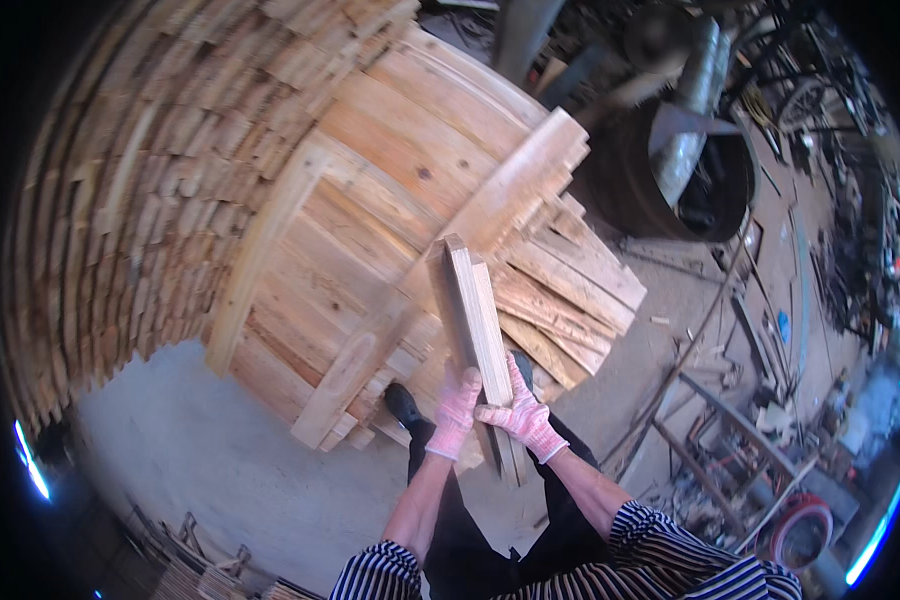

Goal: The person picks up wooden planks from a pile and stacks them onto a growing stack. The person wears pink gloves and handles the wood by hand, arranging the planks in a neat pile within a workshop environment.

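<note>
A few narrow wooden boards [478, 315], pressed together on edge, stand out in front of my body. One of them has a darker, greyer face. My left hand [454, 412], in a pink knit glove, is closed on their left side near the lower end. From the right, my right hand [526, 418], gloved the same way, grips them with its thumb across the wood. Most fingers of both hands are hidden by the gloves and boards. Beyond the boards' far end lies a broad stack of planks [410, 165] with battens [355, 360] across it.
A tall wall of stacked boards [160, 190] rises at the left. Loose planks [560, 300] jut from the stack's right side. Farther right stand a dark metal drum [625, 190] with a metal pipe [705, 75], a metal frame [720, 430] and a red wheel [802, 525].
</note>
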The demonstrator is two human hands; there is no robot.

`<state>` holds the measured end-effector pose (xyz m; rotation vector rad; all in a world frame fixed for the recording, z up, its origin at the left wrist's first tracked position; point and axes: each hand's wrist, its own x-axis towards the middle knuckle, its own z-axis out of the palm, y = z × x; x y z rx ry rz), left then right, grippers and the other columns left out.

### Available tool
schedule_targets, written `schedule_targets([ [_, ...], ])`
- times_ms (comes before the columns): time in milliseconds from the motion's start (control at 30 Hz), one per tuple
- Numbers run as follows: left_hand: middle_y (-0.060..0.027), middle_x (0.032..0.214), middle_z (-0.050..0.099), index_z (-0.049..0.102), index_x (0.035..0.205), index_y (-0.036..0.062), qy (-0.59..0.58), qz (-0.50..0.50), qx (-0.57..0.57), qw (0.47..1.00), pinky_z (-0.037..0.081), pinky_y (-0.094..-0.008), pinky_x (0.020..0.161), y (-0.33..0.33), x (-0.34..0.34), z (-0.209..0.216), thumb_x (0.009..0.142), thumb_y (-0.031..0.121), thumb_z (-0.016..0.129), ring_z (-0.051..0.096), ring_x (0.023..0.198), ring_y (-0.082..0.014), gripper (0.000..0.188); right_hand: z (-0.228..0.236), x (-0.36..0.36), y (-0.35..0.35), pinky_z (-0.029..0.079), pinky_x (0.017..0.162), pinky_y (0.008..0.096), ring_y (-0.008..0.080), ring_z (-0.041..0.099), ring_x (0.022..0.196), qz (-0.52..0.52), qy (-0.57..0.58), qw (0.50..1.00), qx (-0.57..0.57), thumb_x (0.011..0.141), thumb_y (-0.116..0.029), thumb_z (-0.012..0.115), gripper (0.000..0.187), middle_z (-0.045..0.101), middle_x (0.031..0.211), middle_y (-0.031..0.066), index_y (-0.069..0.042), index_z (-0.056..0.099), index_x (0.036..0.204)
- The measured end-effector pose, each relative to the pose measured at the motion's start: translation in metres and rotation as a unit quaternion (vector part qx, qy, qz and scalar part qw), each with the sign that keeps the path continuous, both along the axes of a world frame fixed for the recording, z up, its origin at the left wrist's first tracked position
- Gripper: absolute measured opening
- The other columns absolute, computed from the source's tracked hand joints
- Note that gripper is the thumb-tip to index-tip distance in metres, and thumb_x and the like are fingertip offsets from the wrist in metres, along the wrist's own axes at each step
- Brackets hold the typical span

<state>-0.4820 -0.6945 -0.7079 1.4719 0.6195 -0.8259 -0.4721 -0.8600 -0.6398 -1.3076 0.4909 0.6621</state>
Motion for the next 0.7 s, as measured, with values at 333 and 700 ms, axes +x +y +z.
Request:
schedule_targets([
  [333, -0.0020, 0.096, 0.066, 0.064, 0.115, 0.0083, -0.123, 0.283, -0.150, 0.939, 0.055, -0.0360, 0.087, 0.058, 0.030, 0.073, 0.088, 0.037, 0.075, 0.064, 0.090, -0.0150, 0.040, 0.113, 0.125, 0.052, 0.049, 0.100, 0.0504, 0.0491, 0.055, 0.120, 0.401, -0.214, 0.857, -0.242, 0.076, -0.084, 0.063, 0.128, 0.049, 0.130, 0.0337, -0.011, 0.008, 0.166],
  [700, -0.0160, 0.132, 0.063, 0.048, 0.147, 0.0060, -0.100, 0.609, -0.290, 0.731, 0.050, -0.0526, 0.108, 0.098, 0.034, 0.085, 0.084, 0.059, 0.069, 0.062, 0.121, -0.0346, 0.084, 0.060, 0.255, 0.129, 0.052, 0.091, 0.0510, 0.0429, 0.062, 0.108, 0.562, -0.342, 0.677, -0.331, 0.074, -0.052, 0.080, 0.093, 0.060, 0.116, 0.0252, -0.016, 0.044, 0.152],
])
